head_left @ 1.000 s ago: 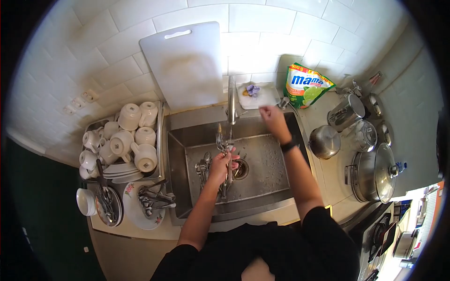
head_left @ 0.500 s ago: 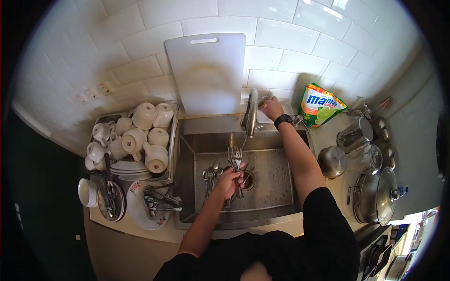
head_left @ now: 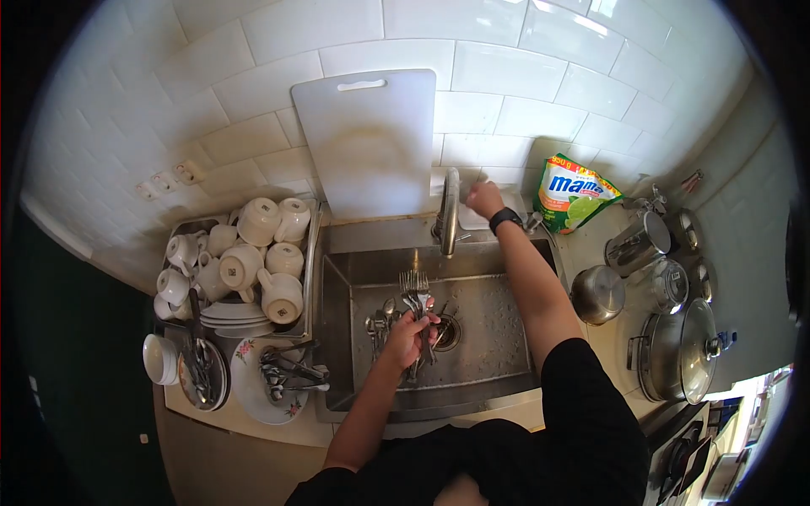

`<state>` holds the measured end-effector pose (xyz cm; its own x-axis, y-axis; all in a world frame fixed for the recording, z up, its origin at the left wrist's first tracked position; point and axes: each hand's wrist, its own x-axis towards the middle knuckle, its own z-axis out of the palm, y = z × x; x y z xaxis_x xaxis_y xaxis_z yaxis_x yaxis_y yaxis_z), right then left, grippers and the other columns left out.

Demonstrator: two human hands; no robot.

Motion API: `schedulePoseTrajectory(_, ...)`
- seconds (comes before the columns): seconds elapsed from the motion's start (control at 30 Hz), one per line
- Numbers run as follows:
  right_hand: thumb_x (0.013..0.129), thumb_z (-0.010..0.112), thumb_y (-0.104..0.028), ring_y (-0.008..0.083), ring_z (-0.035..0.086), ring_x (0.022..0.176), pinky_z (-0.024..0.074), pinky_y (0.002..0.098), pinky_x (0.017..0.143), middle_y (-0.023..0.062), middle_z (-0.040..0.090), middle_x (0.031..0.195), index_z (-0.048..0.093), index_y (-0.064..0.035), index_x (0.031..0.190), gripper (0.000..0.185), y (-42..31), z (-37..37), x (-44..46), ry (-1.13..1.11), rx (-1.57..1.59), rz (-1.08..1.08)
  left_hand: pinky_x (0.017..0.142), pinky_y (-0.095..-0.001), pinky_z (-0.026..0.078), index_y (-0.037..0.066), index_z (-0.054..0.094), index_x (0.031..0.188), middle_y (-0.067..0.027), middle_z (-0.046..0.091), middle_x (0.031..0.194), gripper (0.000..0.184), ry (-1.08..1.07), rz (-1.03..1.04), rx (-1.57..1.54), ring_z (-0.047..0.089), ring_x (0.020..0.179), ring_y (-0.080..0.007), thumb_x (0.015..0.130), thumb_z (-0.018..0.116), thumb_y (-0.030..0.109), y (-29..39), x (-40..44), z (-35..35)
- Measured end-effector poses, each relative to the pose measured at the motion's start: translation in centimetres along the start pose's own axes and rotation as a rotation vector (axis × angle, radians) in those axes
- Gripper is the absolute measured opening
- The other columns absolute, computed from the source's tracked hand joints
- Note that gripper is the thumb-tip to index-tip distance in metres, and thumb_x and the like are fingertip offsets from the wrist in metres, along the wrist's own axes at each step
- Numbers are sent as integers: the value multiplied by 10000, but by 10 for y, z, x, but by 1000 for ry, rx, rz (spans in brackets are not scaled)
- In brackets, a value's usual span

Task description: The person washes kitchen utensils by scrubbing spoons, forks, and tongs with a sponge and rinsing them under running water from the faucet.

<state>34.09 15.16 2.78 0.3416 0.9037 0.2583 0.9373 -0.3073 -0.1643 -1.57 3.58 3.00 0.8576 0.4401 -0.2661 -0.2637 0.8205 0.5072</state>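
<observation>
My left hand is closed around a bunch of forks, tines up, over the sink. Behind the curved faucet, my right hand, wearing a black wristband, is closed above a white dish. What its fingers hold, if anything, is hidden. Left of my left hand, several spoons lie in the basin. The drain shows just right of that hand.
Left of the sink stand a rack of white cups, stacked plates and a floral plate bearing cutlery. A white cutting board leans on the tiles. To the right are a green detergent pouch, metal pots and a lidded pot.
My right hand has shifted slightly up and its fingers are curled tighter by the white dish. My left hand still holds the forks, now a little lower. The view has tilted slightly.
</observation>
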Motion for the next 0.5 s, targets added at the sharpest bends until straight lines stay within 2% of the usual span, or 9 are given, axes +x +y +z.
schedulePoseTrajectory(0.1, 680, 541, -173, 307, 559, 652, 455, 366, 657, 122, 597, 701, 612, -60, 787, 171, 41, 5, 0, -93, 723, 338, 604, -301, 473, 71, 346, 1247, -86, 545, 989, 376, 84, -16, 32, 585, 723, -185, 874, 398, 83, 8, -10, 10)
schedulePoseTrajectory(0.2, 673, 562, -174, 315, 568, 707, 453, 351, 655, 148, 607, 768, 612, -50, 757, 158, 38, -29, -18, -100, 256, 267, 623, -300, 497, 81, 358, 1238, -108, 533, 1058, 362, 64, 5, 37, 606, 760, -212, 881, 402, 110, 2, -5, 1)
schedulePoseTrajectory(0.23, 644, 602, -166, 308, 573, 762, 454, 358, 683, 156, 607, 813, 612, -56, 776, 172, 39, -28, -14, -123, 192, 280, 628, -302, 496, 83, 355, 1238, -110, 530, 1061, 363, 60, -1, 60, 605, 760, -212, 880, 402, 105, 0, -2, -1)
schedulePoseTrajectory(0.33, 605, 637, -158, 296, 575, 804, 452, 365, 712, 152, 605, 855, 617, -64, 809, 225, 27, -37, -15, 64, 193, 36, 628, -305, 492, 87, 346, 1241, -115, 526, 1057, 369, 61, -24, 108, 602, 756, -210, 877, 406, 96, -2, 3, 1)
schedulePoseTrajectory(0.43, 602, 642, -149, 307, 570, 799, 449, 386, 713, 147, 599, 854, 614, -63, 820, 236, 12, -38, -24, -260, 125, -256, 599, -307, 486, 86, 335, 1249, -113, 534, 1019, 380, 77, -45, 109, 599, 733, -206, 877, 411, 101, -1, 1, 7)
schedulePoseTrajectory(0.5, 609, 644, -138, 309, 569, 809, 452, 386, 716, 139, 601, 866, 614, -66, 833, 238, 11, -27, -22, -327, -51, -230, 584, -312, 481, 87, 327, 1256, -108, 539, 980, 389, 53, -47, 99, 593, 697, -197, 877, 413, 107, 0, -1, 7)
